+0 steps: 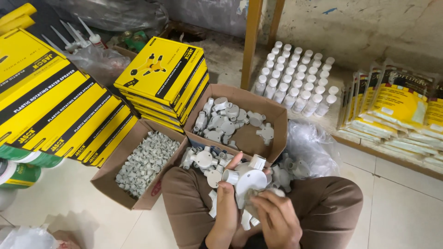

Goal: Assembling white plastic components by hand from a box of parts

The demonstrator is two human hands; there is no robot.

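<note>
While both hands meet at lower centre of the frame, a round grey conduit junction box is gripped by the left hand, fingers curled round its left spout. The right hand is pressed against its lower rim, pinching a grey rag. Beyond, more fittings lie in an open cardboard box at frame centre.

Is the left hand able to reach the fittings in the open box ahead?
Probably yes: the box is open on top, nothing covers its fittings, but the left hand holds a round fitting.
</note>
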